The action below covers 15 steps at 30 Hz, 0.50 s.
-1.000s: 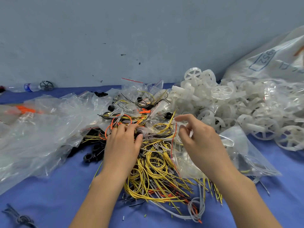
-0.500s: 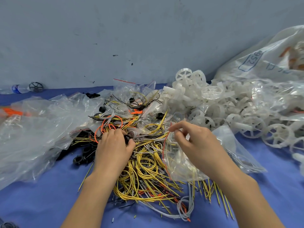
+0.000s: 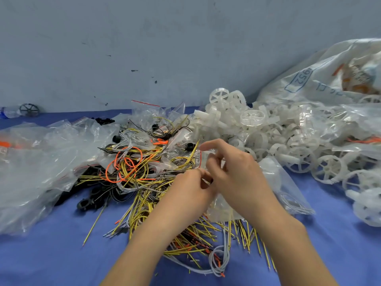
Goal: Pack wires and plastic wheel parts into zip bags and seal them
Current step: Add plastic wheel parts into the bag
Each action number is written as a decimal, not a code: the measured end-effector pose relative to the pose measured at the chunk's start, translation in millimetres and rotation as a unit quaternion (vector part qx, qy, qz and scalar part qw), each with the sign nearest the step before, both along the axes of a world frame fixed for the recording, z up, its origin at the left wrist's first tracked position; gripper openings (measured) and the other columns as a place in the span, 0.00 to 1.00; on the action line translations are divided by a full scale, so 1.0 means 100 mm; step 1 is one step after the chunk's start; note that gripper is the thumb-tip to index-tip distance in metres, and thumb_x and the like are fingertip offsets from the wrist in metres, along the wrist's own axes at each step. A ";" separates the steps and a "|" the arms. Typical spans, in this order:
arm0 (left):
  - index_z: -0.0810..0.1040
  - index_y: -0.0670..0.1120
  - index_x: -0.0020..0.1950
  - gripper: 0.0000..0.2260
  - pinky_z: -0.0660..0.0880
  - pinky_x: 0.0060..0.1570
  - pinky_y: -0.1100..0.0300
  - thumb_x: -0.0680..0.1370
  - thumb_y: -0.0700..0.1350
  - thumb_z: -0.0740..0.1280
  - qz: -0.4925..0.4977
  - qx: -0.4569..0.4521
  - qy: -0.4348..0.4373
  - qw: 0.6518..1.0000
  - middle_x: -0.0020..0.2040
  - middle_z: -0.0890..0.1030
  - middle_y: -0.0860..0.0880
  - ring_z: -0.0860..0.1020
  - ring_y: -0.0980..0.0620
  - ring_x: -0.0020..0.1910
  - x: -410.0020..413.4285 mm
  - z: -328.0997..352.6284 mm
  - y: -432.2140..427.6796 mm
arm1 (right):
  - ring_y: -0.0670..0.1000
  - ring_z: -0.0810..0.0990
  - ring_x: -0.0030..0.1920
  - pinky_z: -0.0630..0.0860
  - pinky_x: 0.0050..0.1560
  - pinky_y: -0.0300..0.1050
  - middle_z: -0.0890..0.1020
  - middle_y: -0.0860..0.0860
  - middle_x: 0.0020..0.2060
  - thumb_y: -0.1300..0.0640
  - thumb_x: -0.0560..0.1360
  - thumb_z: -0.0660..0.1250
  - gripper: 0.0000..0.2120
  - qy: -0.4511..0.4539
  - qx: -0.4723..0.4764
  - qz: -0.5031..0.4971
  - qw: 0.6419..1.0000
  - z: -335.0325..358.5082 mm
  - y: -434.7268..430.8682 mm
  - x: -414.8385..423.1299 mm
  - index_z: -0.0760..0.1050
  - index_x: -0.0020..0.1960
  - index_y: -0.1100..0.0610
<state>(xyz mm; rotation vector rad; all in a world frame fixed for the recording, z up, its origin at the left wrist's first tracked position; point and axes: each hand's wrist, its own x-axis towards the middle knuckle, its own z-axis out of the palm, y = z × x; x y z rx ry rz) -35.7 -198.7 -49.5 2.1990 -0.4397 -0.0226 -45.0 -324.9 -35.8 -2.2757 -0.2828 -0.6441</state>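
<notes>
A tangled pile of yellow, grey, orange and black wires lies on the blue cloth in the middle. White plastic wheel parts are heaped behind it to the right. My right hand pinches the red-striped mouth of a clear zip bag that lies over the wires, its index finger stretched out. My left hand meets it there, with curled fingertips pinching at the bag's mouth. What lies between those fingertips is hidden.
Crumpled clear bags cover the left side. Black plastic rings lie at the wire pile's left edge. A large printed sack of wheels leans on the wall at right. A bottle and a dark wheel sit far left.
My left hand left the wire pile and moved right to the bag's mouth beside my right hand. The right hand kept its hold on the bag.
</notes>
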 end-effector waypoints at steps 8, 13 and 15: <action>0.76 0.49 0.32 0.17 0.67 0.26 0.60 0.79 0.38 0.60 -0.034 -0.097 0.016 0.995 0.24 0.77 0.50 0.71 0.52 0.24 0.12 0.08 -0.04 | 0.39 0.70 0.34 0.70 0.41 0.45 0.73 0.38 0.36 0.56 0.79 0.61 0.12 -0.027 -0.011 0.003 1.000 0.07 -0.02 0.02 0.77 0.56 0.42; 0.82 0.49 0.47 0.10 0.69 0.25 0.64 0.82 0.46 0.61 0.018 -0.180 -0.026 0.983 0.31 0.81 0.53 0.73 0.57 0.23 0.17 0.14 0.13 | 0.39 0.72 0.33 0.70 0.37 0.42 0.72 0.37 0.34 0.54 0.79 0.61 0.09 -0.021 -0.003 0.009 1.000 0.04 -0.04 0.04 0.77 0.55 0.42; 0.82 0.51 0.50 0.09 0.70 0.25 0.64 0.82 0.47 0.61 0.070 -0.202 -0.039 0.976 0.37 0.83 0.52 0.75 0.56 0.26 0.22 0.12 0.25 | 0.39 0.70 0.32 0.69 0.36 0.43 0.71 0.37 0.34 0.54 0.80 0.61 0.10 -0.006 -0.009 0.007 1.000 0.01 -0.02 0.06 0.77 0.55 0.43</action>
